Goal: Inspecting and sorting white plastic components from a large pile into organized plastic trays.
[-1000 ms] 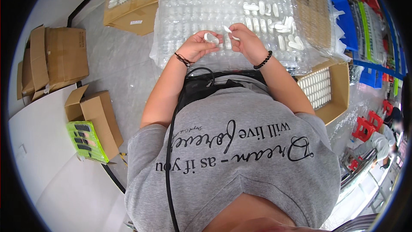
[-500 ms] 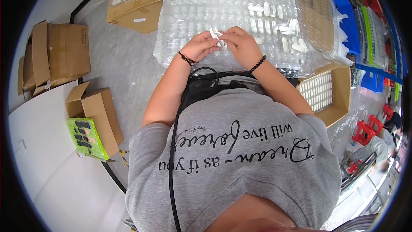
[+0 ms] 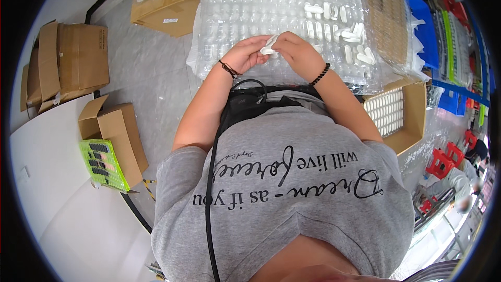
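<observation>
Above the near edge of a clear plastic blister tray point(image 3: 235, 10), my two hands meet in front of my body. My left hand point(image 3: 246, 54) is closed, its fingertips pinching small white elongated plastic pieces point(image 3: 268, 48). From the other side, my right hand point(image 3: 298, 55) grips the same pieces with thumb and forefinger; its fingers partly hide them. How these pieces fit together is too small to tell. More white elongated pieces point(image 3: 352, 33) lie on the tray's right side, some in rows and others in a loose heap.
An open carton point(image 3: 416, 105) with rows of white pieces stands at my right. Far left are brown cartons point(image 3: 83, 60) and a green-edged tray point(image 3: 103, 164) with dark items. Another carton point(image 3: 166, 20) bears filled trays. A black cable point(image 3: 209, 203) runs down my front.
My right hand has closed in on my left, and the white pieces between them have turned and are more covered by fingers. The loose pieces on the tray look unmoved.
</observation>
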A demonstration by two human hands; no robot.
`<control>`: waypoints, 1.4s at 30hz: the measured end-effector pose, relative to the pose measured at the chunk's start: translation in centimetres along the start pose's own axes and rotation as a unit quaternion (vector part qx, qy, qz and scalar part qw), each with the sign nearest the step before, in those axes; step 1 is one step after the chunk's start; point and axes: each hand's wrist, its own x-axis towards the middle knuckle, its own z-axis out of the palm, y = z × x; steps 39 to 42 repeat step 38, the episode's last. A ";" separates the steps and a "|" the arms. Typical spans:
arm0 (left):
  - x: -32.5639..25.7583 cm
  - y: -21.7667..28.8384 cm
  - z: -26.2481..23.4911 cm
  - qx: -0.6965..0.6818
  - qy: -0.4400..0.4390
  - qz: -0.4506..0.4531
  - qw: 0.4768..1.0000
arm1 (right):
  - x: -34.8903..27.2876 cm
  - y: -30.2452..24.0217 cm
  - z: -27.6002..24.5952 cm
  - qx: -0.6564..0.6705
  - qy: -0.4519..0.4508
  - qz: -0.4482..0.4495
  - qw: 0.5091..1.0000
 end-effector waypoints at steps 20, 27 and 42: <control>-0.1 0.4 5.5 0.608 0.088 0.205 0.762 | -0.5 0.2 1.3 0.002 0.102 0.214 0.971; -0.2 1.0 4.8 0.620 0.057 0.166 0.764 | -1.4 0.8 0.5 0.063 0.060 0.226 0.970; -1.3 1.2 -0.1 0.006 0.090 0.135 0.987 | -3.3 4.6 -4.8 -0.315 -0.093 0.284 0.901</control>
